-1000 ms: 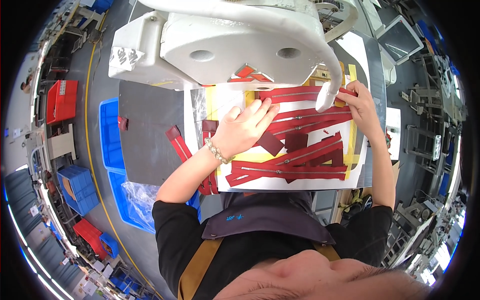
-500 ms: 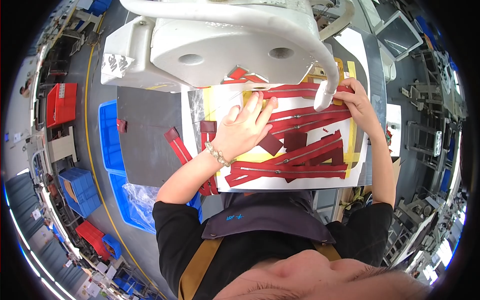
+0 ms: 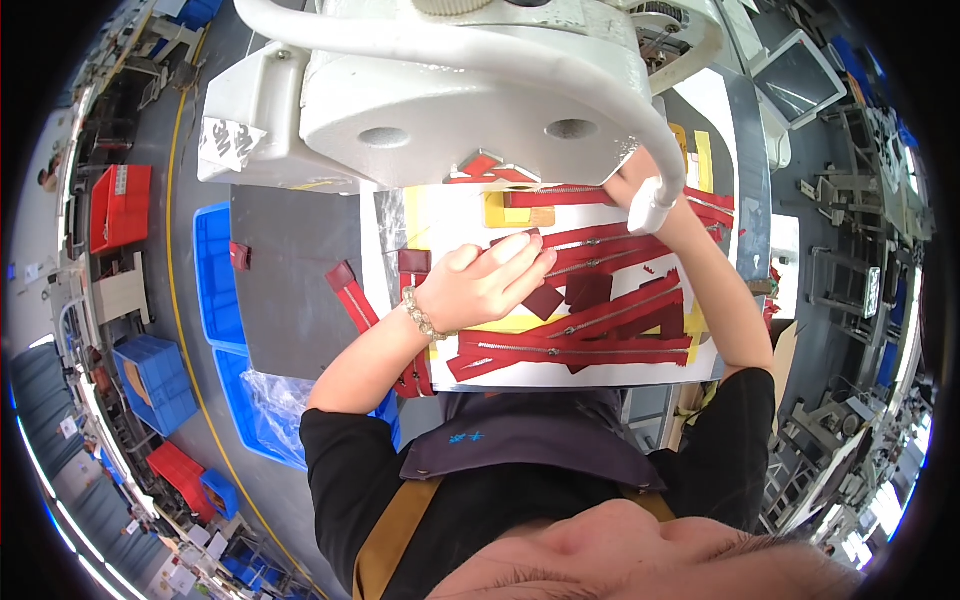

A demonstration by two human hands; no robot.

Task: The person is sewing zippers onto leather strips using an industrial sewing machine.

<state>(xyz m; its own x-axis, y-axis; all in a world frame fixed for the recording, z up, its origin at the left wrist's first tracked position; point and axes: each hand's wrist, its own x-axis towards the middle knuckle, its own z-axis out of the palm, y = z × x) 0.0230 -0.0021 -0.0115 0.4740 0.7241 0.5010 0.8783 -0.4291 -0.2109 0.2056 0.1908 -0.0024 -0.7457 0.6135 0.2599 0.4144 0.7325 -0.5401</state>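
Note:
My left hand (image 3: 488,282) is over the white work surface (image 3: 450,215), its fingers drawn together on a small dark red patch (image 3: 531,235) that shows at the fingertips. Below those fingers lie more dark red patches (image 3: 590,292) and several red zippers (image 3: 570,350) with metal teeth. Another red zipper (image 3: 565,197) stretches sideways in front of the white sewing machine head (image 3: 440,110), by a yellow plate (image 3: 520,213). My right hand (image 3: 632,178) reaches in at this zipper's right part. The machine and its white hose (image 3: 655,205) hide most of its fingers.
Two red zippers with square end tabs (image 3: 341,274) lie left of my left forearm. Blue bins (image 3: 215,280) stand beyond the table's left edge, one with clear plastic in it. A flat screen (image 3: 797,80) is at the far right.
My left hand has drawn back from the zipper by the machine, and a dark red patch now shows at its fingertips. My right hand has moved left and farther in, behind the hose.

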